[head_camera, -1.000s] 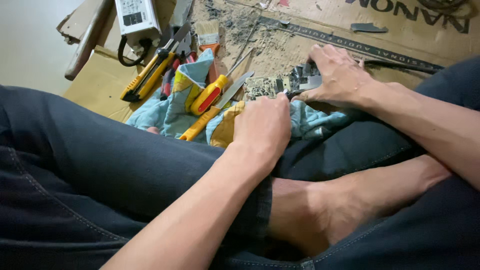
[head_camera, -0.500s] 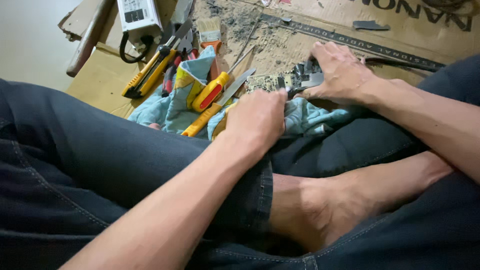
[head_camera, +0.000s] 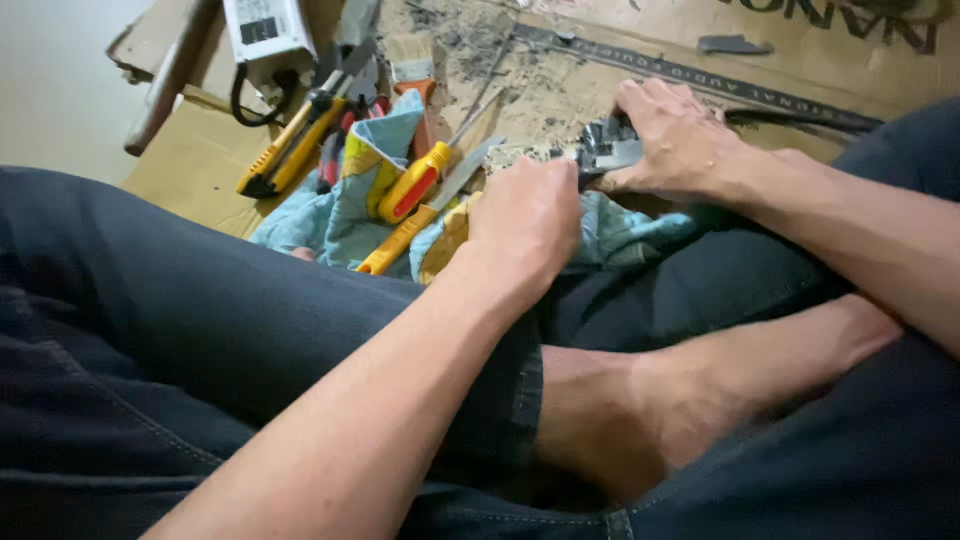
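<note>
Grey metal part (head_camera: 607, 152), small and toothed, held on dusty cardboard (head_camera: 560, 90) beyond crossed legs, just past a blue and yellow cloth (head_camera: 340, 205). Best worked, by judgement, with part pinned flat and steady, force kept small and directed away from fingers. Right hand (head_camera: 685, 135) closed over part from the far side, fingers curled, pressing down. Left hand (head_camera: 530, 215) loosely fisted at its near edge; contents, if any, hidden. Orange-handled screwdriver (head_camera: 412, 185) and yellow utility knife (head_camera: 290, 150) near, on cloth.

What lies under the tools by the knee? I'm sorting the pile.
A blue and yellow cloth lies under the screwdriver and knife, on cardboard. The left hand covers the cloth's right part.
</note>
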